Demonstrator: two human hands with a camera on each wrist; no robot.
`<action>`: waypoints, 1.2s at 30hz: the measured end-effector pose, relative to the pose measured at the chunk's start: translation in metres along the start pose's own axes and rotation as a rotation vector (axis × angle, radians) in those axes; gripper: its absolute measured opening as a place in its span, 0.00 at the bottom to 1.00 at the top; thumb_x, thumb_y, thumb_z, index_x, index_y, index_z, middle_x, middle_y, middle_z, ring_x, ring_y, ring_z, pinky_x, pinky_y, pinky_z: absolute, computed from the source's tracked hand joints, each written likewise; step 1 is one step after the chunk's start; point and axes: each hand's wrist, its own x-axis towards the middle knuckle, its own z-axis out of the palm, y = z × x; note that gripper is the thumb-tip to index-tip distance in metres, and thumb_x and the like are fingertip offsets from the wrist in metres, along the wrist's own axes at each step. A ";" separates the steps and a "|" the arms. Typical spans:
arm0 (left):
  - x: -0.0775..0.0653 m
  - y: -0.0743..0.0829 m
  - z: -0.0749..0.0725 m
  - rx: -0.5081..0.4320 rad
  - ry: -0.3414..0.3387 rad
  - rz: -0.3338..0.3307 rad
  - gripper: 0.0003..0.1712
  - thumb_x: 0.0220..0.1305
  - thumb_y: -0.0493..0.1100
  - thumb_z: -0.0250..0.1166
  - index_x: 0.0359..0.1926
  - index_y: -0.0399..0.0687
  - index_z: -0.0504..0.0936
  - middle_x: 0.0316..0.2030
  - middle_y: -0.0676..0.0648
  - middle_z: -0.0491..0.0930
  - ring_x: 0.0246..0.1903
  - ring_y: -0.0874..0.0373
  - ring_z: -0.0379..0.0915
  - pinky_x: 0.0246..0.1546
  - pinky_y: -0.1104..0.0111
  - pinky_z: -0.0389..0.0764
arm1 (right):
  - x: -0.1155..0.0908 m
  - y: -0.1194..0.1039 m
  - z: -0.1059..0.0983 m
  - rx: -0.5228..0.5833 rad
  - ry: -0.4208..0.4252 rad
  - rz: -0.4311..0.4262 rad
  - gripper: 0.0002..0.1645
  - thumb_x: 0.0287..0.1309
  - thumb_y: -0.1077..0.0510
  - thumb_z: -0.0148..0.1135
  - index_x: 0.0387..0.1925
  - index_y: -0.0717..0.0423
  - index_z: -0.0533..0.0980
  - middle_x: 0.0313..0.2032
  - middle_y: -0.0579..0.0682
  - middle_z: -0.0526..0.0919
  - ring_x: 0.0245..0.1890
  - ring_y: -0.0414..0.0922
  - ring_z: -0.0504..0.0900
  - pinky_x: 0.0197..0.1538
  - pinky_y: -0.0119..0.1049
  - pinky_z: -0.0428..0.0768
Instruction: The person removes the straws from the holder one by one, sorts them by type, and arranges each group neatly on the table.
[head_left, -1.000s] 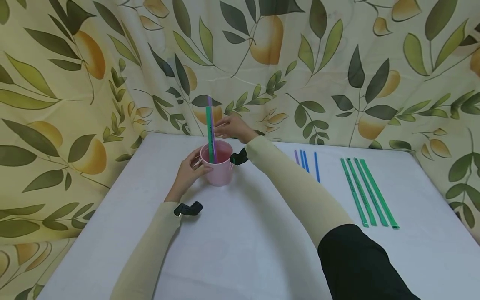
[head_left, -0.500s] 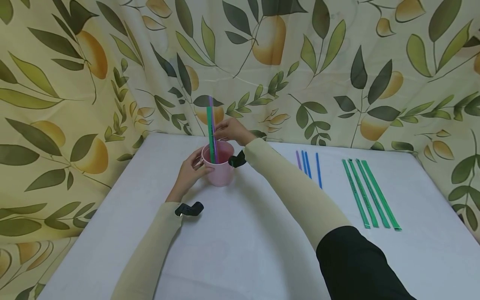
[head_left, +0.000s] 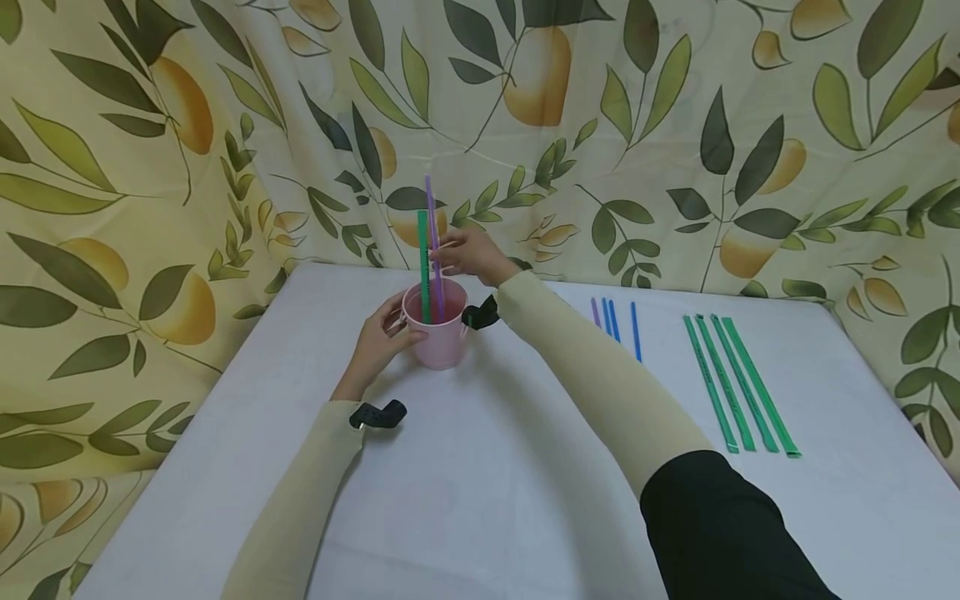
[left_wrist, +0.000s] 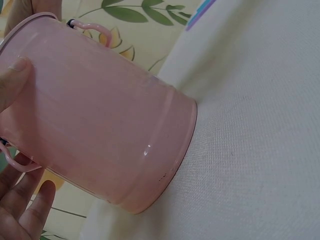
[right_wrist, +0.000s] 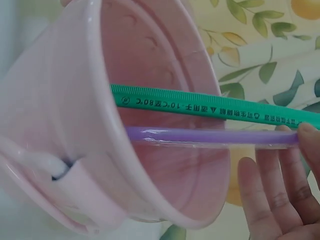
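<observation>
A small pink bucket [head_left: 439, 347] with side handles stands upright on the table. My left hand [head_left: 381, 340] holds its left side, thumb on the front wall and the other fingers near a handle in the left wrist view. Inside the bucket a straw in a green printed paper wrapper [right_wrist: 170, 100] leans against the rim. Beside it is a purple straw [right_wrist: 210, 136] in a clear sleeve, its lower end within the bucket. Above the opening, my right hand [head_left: 474, 255] pinches the purple straw between thumb and fingers. The green straw passes just behind the thumb in the right wrist view.
On the white table [head_left: 465, 492], several green wrapped straws [head_left: 738, 383] lie side by side at the right. Blue straws [head_left: 635, 331] and a purple one [head_left: 596, 312] lie nearer the middle, partly hidden by the right sleeve. A leaf-and-fruit patterned cloth [head_left: 637, 192] hangs behind.
The right hand's fingers have come onto the purple straw. That straw has risen a little and shifted right, apart from the green one. My left hand keeps its hold on the bucket.
</observation>
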 end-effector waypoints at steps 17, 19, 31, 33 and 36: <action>0.001 0.002 0.002 0.006 0.001 -0.021 0.42 0.56 0.38 0.68 0.69 0.45 0.59 0.69 0.43 0.60 0.69 0.47 0.57 0.68 0.59 0.64 | -0.010 -0.008 -0.010 0.183 0.057 -0.048 0.15 0.60 0.65 0.58 0.48 0.68 0.74 0.40 0.55 0.81 0.37 0.44 0.82 0.56 0.44 0.80; 0.001 0.002 0.002 0.004 0.002 -0.024 0.42 0.56 0.38 0.68 0.69 0.45 0.59 0.69 0.42 0.60 0.69 0.47 0.56 0.68 0.59 0.64 | -0.012 -0.010 -0.012 0.187 0.056 -0.051 0.16 0.61 0.65 0.57 0.49 0.68 0.74 0.39 0.54 0.80 0.38 0.44 0.82 0.56 0.43 0.80; 0.000 0.000 0.001 0.015 0.002 -0.032 0.42 0.56 0.39 0.68 0.70 0.45 0.59 0.69 0.43 0.60 0.69 0.47 0.56 0.68 0.58 0.64 | -0.032 -0.032 -0.036 0.172 0.061 -0.126 0.16 0.60 0.63 0.58 0.50 0.65 0.75 0.46 0.59 0.80 0.48 0.52 0.81 0.55 0.43 0.80; 0.001 0.000 0.001 0.021 0.004 -0.037 0.42 0.56 0.39 0.68 0.70 0.45 0.59 0.69 0.43 0.60 0.68 0.47 0.56 0.68 0.58 0.64 | -0.036 -0.038 -0.040 0.168 0.061 -0.149 0.15 0.61 0.63 0.58 0.48 0.64 0.75 0.48 0.60 0.79 0.44 0.48 0.82 0.56 0.44 0.80; 0.001 0.001 0.001 0.021 0.004 -0.042 0.42 0.56 0.39 0.68 0.70 0.46 0.59 0.69 0.43 0.60 0.69 0.47 0.56 0.68 0.58 0.64 | -0.041 -0.048 -0.047 0.201 0.062 -0.178 0.12 0.60 0.63 0.58 0.46 0.63 0.76 0.44 0.58 0.80 0.41 0.46 0.82 0.59 0.46 0.78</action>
